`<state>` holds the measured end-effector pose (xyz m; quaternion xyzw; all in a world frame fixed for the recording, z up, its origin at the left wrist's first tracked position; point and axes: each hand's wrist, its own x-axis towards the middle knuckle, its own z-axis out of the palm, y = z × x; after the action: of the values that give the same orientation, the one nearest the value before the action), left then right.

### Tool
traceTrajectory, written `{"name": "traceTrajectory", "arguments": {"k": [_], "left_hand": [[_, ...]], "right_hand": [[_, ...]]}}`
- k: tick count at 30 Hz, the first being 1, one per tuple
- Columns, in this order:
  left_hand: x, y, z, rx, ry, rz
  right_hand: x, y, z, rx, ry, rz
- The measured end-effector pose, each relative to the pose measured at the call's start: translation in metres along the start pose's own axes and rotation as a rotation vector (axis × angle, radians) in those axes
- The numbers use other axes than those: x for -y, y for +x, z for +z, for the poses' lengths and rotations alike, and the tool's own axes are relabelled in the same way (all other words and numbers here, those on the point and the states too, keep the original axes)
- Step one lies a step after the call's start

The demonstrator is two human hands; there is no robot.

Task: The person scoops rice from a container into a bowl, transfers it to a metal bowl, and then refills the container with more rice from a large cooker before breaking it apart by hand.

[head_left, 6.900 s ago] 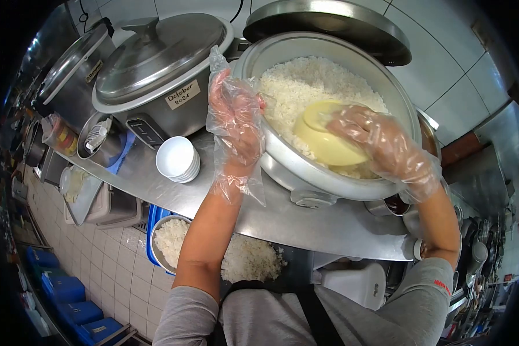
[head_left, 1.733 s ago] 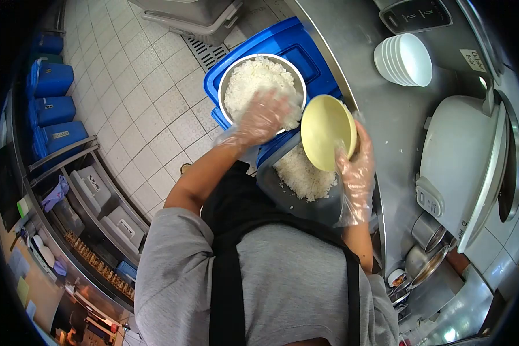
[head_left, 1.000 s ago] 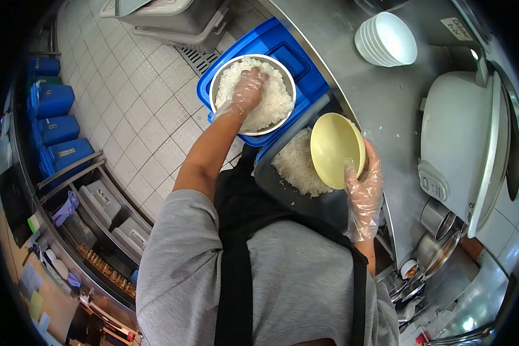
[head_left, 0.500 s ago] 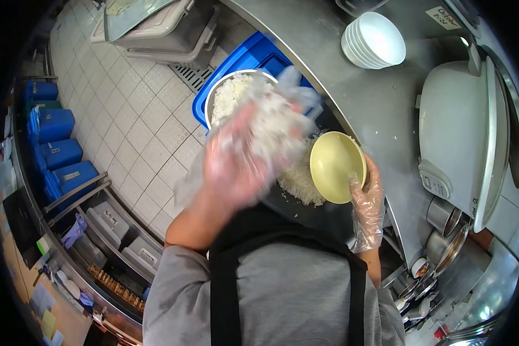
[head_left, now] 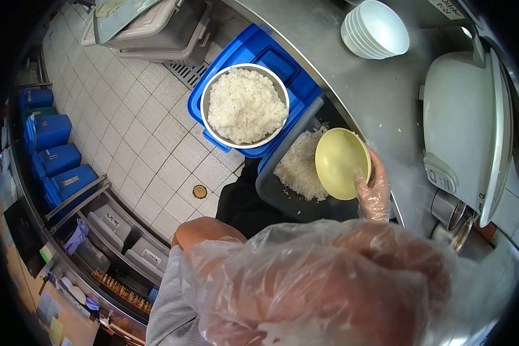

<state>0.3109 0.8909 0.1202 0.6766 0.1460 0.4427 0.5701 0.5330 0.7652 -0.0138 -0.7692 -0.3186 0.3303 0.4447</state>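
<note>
A clear-gloved right hand (head_left: 376, 193) grips the rim of an empty yellow bowl (head_left: 341, 164), tilted above a dark grey tub (head_left: 271, 173) with loose white rice (head_left: 300, 167) in it. Large and close to the camera, my left hand (head_left: 323, 282) fills the lower part of the view inside crumpled clear plastic. Its fingertips are not clearly visible, and a whitish patch shows at the bottom edge. Left of the tub, a round metal bowl (head_left: 285, 104) heaped with rice stands on a blue lid (head_left: 264, 57).
Stacked white bowls (head_left: 375, 30) stand on the steel counter (head_left: 352, 86), which has a few rice grains on it. A large pale appliance (head_left: 464, 115) is at the right. Blue bins (head_left: 55, 128) line the far left, beyond the tiled floor (head_left: 150, 109).
My left hand has moved from above the tub and metal bowl down and right, closer to the camera, uncovering the rice bowl. My right hand still holds the yellow bowl in nearly the same place.
</note>
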Motion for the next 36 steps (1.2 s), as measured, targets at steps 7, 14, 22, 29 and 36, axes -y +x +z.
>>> {"name": "traceTrajectory", "arguments": {"k": [7, 14, 22, 29, 36], "left_hand": [[0.097, 0.012, -0.026, -0.43, -0.2, -0.185], [0.342, -0.077, -0.083, 0.302, 1.313, -0.301], [0.22, 0.041, -0.054, 0.015, 1.028, -0.141], [0.101, 0.166, 0.141, -0.046, -0.067, 0.283], [0.093, 0.244, 0.273, 0.035, -0.264, 0.323]], "right_hand": [[0.01, -0.005, -0.006, -0.001, 0.006, 0.057], [0.061, -0.031, -0.077, -0.043, 0.184, 0.106], [0.139, -0.112, -0.23, -0.742, 0.355, -0.556], [0.16, -0.012, -0.319, -0.677, -1.346, -0.674], [0.158, 0.171, -0.384, -0.528, -1.166, -0.401]]}}
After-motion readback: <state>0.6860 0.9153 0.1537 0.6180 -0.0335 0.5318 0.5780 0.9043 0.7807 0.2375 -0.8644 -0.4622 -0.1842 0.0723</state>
